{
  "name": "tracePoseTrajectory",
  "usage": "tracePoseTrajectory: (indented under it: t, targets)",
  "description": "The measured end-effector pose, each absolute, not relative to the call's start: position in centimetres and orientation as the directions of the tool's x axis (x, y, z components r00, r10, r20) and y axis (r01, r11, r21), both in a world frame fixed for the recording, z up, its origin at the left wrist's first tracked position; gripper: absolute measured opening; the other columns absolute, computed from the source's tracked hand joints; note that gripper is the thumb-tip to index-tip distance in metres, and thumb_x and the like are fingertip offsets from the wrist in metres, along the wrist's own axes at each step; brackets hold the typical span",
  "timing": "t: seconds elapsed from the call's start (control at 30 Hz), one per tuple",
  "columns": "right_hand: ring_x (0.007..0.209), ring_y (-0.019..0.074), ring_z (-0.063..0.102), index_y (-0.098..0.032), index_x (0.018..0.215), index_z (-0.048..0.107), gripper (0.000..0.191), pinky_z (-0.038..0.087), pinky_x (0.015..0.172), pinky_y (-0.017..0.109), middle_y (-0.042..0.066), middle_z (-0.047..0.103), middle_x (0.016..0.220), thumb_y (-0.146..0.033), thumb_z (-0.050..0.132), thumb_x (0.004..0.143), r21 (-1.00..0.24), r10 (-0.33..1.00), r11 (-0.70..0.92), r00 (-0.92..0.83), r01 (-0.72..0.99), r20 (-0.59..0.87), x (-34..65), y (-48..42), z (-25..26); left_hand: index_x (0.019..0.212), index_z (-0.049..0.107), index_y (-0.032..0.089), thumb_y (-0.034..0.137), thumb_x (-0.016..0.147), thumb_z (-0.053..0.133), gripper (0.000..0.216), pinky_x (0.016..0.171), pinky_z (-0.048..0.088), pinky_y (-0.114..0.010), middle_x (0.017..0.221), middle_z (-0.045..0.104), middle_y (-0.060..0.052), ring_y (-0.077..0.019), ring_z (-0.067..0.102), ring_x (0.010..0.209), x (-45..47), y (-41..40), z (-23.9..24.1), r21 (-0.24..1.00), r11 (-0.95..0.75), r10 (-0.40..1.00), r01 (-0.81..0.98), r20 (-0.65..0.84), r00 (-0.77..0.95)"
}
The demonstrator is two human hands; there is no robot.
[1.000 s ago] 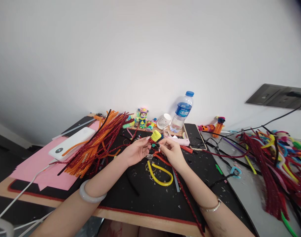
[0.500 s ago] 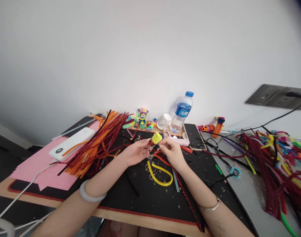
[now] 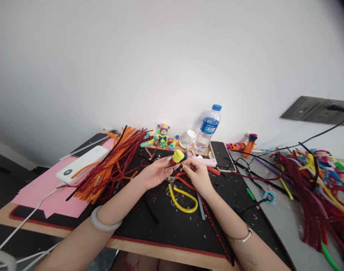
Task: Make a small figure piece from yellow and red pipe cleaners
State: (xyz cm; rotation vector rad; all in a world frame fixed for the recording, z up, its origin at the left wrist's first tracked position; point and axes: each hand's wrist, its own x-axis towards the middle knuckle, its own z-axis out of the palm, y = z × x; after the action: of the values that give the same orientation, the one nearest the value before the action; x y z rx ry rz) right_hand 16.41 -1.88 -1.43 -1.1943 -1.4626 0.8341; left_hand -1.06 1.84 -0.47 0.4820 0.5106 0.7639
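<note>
in the head view, a small yellow ribbed piece [image 3: 178, 156] with a dark red band at its lower end is held up above the black mat [image 3: 177, 229], between the two hands. the left hand [image 3: 159, 173] is partly curled, with thumb and fingertips drawn in on the dark red band, its palm turned partly up. the right hand [image 3: 198, 175] has its thumb and forefinger brought close together against the lower right of the piece; whether it grips the piece or some smaller part there cannot be told. beyond them, near the wall [image 3: 132, 67], stands a clear plastic bottle [image 3: 207, 128] with a blue cap and a blue label; it is capped, and how full it is cannot be made out. just beside it, a white paper cup [image 3: 187, 139] is tilted, its contents, if any, hidden. left of the cup stands a colourful doll figure [image 3: 162, 134]. under the hands a yellow loop [image 3: 189, 210] lies on the mat, which covers much of the wooden bench [image 3: 160, 252]. at left, orange and dark red pipe cleaners [image 3: 104, 165] lie heaped beside and partly over a white power bank [image 3: 81, 163], which rests on pink sheets [image 3: 59, 199].
</note>
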Motion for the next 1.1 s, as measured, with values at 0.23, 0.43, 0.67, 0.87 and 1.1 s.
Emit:
tracePoseTrajectory:
  t: [0.23,0.43,0.67,0.87,1.1]
  targets:
    - [0.053,0.0126,0.048,-0.018,0.073,0.060,0.012,0.039,0.053,0.025,-0.001,0.055,0.060,-0.029,0.057,0.077,-0.895,0.946,0.287,0.046,0.342,0.322,16.28,-2.13,-1.27,0.097,0.060,0.012,0.007,0.081,0.054,0.018,0.057,0.055,-0.013,0.088,0.068,-0.007,-0.0137,0.069,0.077,-1.00,1.86,-0.42,0.594,0.601,0.777,-0.535,-0.278,0.564]
    - [0.052,0.0127,0.047,-0.019,0.072,0.060,0.011,0.037,0.052,0.025,0.000,0.056,0.060,-0.028,0.056,0.076,-0.870,0.936,0.301,0.057,0.390,0.348,16.39,-2.13,-1.37,0.097,0.060,0.012,0.005,0.080,0.055,0.018,0.060,0.056,-0.013,0.086,0.067,-0.006,-0.0125,0.068,0.076,-0.90,1.82,-0.34,0.604,0.581,0.793,-0.546,-0.268,0.547]
    - [0.051,0.0118,0.045,-0.018,0.073,0.060,0.010,0.036,0.051,0.024,-0.001,0.053,0.058,-0.026,0.055,0.077,-0.870,0.932,0.303,0.069,0.388,0.356,16.44,-2.18,-1.38,0.096,0.060,0.011,0.003,0.081,0.053,0.019,0.069,0.057,-0.018,0.087,0.068,-0.006,-0.0123,0.068,0.075,-0.76,1.95,-0.74,0.630,0.528,0.830,-0.570,-0.242,0.502]
    - [0.050,0.0114,0.044,-0.018,0.072,0.059,0.010,0.036,0.050,0.024,-0.002,0.052,0.057,-0.027,0.056,0.077,-0.874,0.934,0.301,0.065,0.383,0.350,16.36,-2.15,-1.26,0.098,0.061,0.013,0.004,0.083,0.050,0.020,0.071,0.057,-0.021,0.092,0.068,-0.006,-0.0137,0.068,0.080,-0.79,1.90,-0.66,0.640,0.524,0.830,-0.562,-0.233,0.507]
    - [0.049,0.0106,0.044,-0.017,0.073,0.058,0.010,0.036,0.049,0.023,-0.002,0.052,0.056,-0.025,0.054,0.077,-0.846,0.924,0.311,0.069,0.433,0.375,16.30,-2.26,-0.96,0.099,0.061,0.013,0.002,0.082,0.050,0.022,0.073,0.056,-0.021,0.095,0.067,-0.006,-0.0142,0.067,0.083,-0.81,2.00,-0.82,0.628,0.536,0.819,-0.564,-0.225,0.528]
